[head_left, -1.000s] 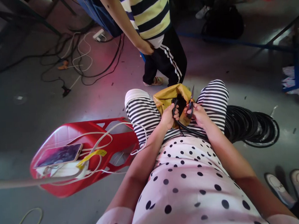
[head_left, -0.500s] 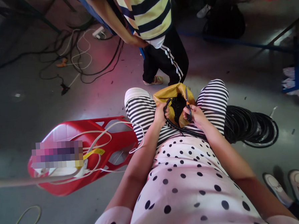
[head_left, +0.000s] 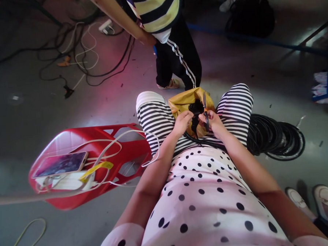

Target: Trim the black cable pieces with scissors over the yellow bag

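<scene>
My left hand is closed in a pinch on a black cable, just above my lap. From under that hand the cable curves across my thighs to the right. My right hand grips a pair of scissors with black and orange handles, blades pointing away from me. Its thumb and fingertips come close to the left fingertips; what lies between them is too small to make out. Beneath both hands, a yellow bag sits open between my knees, with a bunch of black pieces inside.
On my right, coils of black cable lie on the floor. A red stool on my left bears a phone, a white power strip and white cords. A person in striped top stands ahead. Tangled cables lie at far left.
My left hand has moved right, closer to my right hand, and the cable loop that stood up from it no longer shows. The scissors remain in my right hand. The standing person has shifted slightly left.
</scene>
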Tool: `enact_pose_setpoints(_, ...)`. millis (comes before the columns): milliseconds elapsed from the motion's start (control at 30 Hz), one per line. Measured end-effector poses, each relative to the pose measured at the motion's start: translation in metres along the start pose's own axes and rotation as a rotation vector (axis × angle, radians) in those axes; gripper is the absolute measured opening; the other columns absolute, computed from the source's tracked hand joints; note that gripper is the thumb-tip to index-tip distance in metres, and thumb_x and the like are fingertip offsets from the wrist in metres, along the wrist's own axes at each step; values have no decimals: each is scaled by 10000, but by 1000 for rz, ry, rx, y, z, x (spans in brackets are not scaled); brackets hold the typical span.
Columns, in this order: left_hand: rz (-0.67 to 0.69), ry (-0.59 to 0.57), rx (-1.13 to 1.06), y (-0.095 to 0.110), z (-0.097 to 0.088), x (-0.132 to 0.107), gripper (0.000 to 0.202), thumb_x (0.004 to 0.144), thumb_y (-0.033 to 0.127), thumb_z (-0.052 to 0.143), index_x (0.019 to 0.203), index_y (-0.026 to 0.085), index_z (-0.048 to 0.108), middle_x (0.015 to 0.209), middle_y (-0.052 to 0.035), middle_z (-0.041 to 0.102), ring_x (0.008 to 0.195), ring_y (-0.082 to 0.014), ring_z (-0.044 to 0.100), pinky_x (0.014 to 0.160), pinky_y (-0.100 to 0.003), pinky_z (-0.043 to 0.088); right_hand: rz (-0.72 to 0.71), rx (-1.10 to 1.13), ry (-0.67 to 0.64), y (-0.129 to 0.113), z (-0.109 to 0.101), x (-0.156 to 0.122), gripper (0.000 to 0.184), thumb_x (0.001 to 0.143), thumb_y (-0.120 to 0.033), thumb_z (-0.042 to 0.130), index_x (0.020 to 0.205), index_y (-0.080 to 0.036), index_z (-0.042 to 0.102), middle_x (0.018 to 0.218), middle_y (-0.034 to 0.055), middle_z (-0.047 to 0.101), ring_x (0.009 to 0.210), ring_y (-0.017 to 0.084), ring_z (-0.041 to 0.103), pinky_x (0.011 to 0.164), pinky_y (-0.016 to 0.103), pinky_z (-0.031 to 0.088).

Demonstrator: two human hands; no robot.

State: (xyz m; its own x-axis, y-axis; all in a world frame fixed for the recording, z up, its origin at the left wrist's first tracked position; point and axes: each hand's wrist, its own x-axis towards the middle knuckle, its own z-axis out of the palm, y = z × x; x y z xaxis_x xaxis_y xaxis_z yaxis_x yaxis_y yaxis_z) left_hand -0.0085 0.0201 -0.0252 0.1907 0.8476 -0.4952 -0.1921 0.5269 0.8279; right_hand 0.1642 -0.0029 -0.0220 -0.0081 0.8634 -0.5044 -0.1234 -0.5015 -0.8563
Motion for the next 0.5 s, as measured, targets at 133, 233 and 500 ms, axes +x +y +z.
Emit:
enact_pose_setpoints(133,86,-119,129,0,0,-4,234,872,321,763,741,155,662,555,58,439,474,-51,340,459,-194,216,-12,30,24,-7,4,6,630,512,-508,1031,901,-255,605,710,-72,602,659,143,614,678,299,579)
enact_pose_setpoints(233,50,-141,86,-4,-3,-3,266,876,409,791,865,162,690,603,46,518,448,-63,391,434,-203,290,-26,27,23,-11,2,11,609,515,-475,1029,901,-248,616,725,-60,630,672,146,627,686,307,581)
enact_pose_setpoints(500,-39,-227,-225,-9,1,0,487,799,537,861,1006,174,611,635,68,521,448,-74,439,402,-190,381,-124,72,195,-18,-13,22,603,508,-498,1023,886,-253,622,669,-68,651,611,159,647,588,294,554)
